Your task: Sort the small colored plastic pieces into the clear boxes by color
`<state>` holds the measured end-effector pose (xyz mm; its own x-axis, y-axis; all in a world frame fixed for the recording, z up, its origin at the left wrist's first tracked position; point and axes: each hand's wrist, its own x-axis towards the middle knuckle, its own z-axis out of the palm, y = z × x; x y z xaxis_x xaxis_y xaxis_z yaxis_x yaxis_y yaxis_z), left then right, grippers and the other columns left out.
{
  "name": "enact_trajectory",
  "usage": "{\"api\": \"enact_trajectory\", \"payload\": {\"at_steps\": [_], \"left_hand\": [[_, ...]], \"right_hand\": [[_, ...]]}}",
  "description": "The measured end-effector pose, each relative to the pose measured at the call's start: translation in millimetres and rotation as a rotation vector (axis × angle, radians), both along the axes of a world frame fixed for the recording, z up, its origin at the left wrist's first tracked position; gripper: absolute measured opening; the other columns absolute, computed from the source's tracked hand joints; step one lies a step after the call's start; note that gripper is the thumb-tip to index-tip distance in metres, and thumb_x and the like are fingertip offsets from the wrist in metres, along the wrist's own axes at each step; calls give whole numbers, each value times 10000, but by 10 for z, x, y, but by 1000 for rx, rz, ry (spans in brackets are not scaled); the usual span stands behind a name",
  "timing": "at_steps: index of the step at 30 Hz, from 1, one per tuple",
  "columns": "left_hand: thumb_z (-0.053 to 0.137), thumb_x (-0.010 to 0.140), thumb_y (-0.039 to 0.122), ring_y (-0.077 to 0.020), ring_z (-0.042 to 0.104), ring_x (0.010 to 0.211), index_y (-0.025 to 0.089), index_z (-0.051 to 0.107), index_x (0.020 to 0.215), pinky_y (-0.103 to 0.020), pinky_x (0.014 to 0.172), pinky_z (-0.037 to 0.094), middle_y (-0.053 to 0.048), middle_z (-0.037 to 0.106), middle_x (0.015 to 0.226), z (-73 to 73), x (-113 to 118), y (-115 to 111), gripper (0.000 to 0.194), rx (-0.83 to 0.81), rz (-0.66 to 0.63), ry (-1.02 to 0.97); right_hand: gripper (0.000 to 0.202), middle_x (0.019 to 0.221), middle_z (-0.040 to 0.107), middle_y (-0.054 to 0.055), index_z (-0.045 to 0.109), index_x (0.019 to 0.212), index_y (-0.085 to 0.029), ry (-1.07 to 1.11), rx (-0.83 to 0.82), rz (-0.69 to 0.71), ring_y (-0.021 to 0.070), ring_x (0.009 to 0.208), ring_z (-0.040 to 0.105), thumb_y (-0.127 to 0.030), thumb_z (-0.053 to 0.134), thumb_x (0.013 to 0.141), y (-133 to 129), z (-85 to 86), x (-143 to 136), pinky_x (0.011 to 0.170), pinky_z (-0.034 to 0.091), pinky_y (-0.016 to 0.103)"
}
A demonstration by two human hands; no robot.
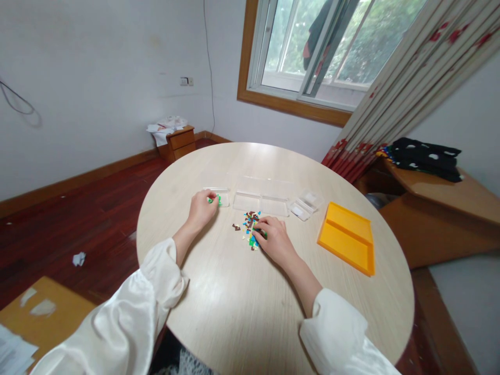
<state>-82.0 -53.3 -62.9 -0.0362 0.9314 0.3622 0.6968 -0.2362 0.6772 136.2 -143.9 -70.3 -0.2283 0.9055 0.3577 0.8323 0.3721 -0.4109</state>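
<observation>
My left hand point(202, 208) is at the left clear plastic box point(224, 203), fingers pinched on a small green toy brick point(210, 200). More green bricks point(219, 198) lie in that box beside the fingertips. My right hand point(276, 238) rests at the right side of a pile of tiny toy bricks point(250, 223) in brown, blue, green, yellow and cream. Its thumb and fingers curl together over the pile's edge, with dark and green bits near the tips; what they grip is partly hidden. A few brown bricks point(236, 227) lie apart, left of the pile.
Behind the pile stands an open clear two-part box point(247, 201), with a smaller open clear case point(300, 211) to its right. A yellow tray point(346, 243) lies farther right on the round table point(234, 307). A cardboard box point(50, 304) stands at lower left.
</observation>
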Motion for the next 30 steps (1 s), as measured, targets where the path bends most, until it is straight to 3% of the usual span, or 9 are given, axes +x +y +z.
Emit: {"api": "enact_trajectory", "payload": {"at_steps": [10, 16, 30], "left_hand": [[532, 766, 212, -241, 590, 873, 168, 677, 805, -361, 821, 413, -89, 678, 890, -90, -27, 33, 157, -4, 82, 163], [529, 769, 204, -227, 584, 878, 163, 672, 823, -354, 834, 412, -82, 678, 894, -97, -14, 39, 158, 14, 62, 159], [538, 752, 185, -223, 584, 847, 161, 672, 788, -353, 816, 414, -78, 674, 865, -99, -6, 38, 141, 55, 51, 107]], "right_hand": [[79, 883, 642, 47, 639, 725, -182, 9, -67, -31, 208, 926, 542, -162, 614, 798, -3, 53, -6, 795, 318, 344], [103, 807, 650, 36, 621, 712, -178, -2, -63, -92, 198, 854, 547, -243, 640, 790, 31, 3, -9, 759, 300, 315], [105, 825, 641, 60, 622, 725, -178, -28, -35, -185, 218, 866, 561, -249, 600, 799, 72, -80, 51, 750, 332, 323]]}}
